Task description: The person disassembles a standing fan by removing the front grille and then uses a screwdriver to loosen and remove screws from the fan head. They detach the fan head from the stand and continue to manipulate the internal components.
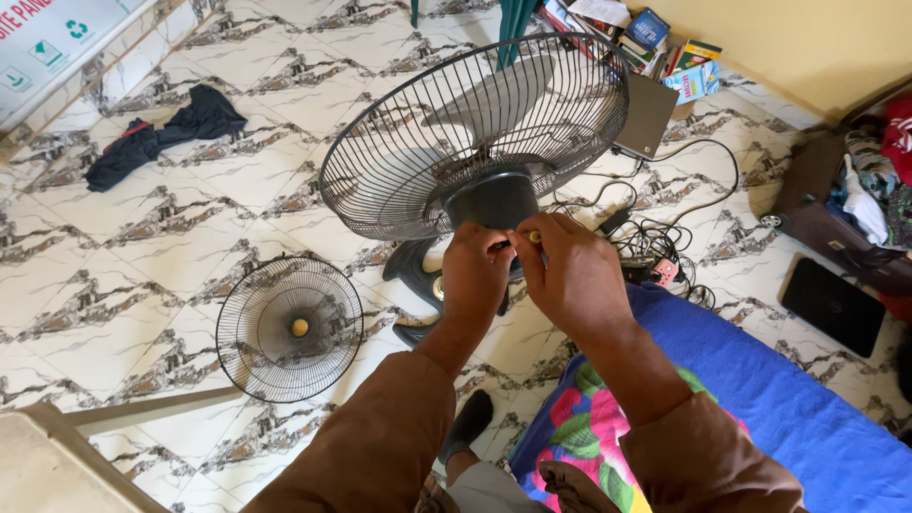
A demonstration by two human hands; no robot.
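Marbled floor tiles (190,247) lay under the standing fan (475,133), where the left hand (475,275) pinched its motor housing (494,199) and the right hand (570,275) gripped a small yellow-tipped tool (535,237); steadying the housing looked wise, since the detached grille (290,328) lay apart.

fan (475,142) ahead centre, loose grille (289,328) on floor (142,275) left, cables (655,249) right
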